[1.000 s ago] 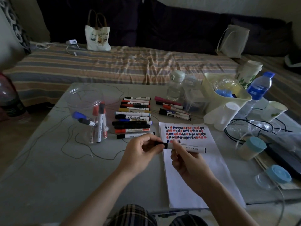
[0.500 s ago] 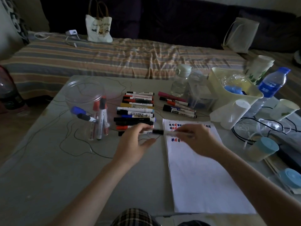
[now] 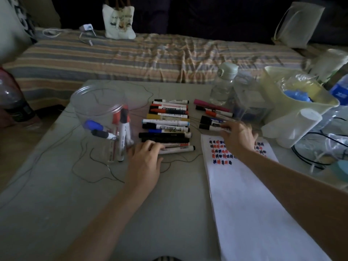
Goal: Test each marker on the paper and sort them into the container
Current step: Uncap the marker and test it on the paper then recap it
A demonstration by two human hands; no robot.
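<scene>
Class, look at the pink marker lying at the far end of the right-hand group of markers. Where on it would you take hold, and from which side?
Grip the pink marker around mid-barrel, coming down from above. It lies flat with its far side open, while another marker sits close against its near side, so pinching across the barrel from overhead probably suits best.

The left hand (image 3: 145,161) lies palm down at the near end of the marker row (image 3: 167,127), fingertips on the closest marker (image 3: 178,149). At two o'clock from it, the right hand (image 3: 237,136) reaches over the top of the paper (image 3: 254,204), fingers touching a black-capped marker (image 3: 209,127). At ten o'clock, the clear container (image 3: 98,102) holds several markers.
</scene>
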